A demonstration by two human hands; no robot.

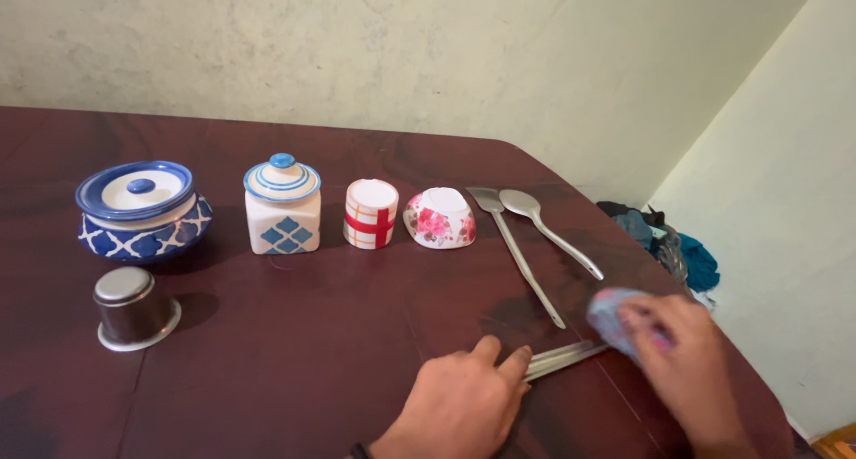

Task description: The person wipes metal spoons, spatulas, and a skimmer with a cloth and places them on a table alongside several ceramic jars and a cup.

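The left hand (464,405) presses flat on a steel utensil (563,358) on the table (294,361); the right hand (679,343) pinches a cloth (613,318) at the utensil's right end.

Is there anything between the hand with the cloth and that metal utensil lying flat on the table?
Nothing visible. The right hand presses its cloth right onto the metal utensil, whose other end the left hand pins down.

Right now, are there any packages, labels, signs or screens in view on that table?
None: no packages, labels, signs or screens show.
The nearest are patterned containers in a row at the back of the table:
Round blue-and-white lidded pot, far left.
Square white jar, blue diamonds, striped lid.
White cup, red and orange bands.
White bowl, pink flowers.
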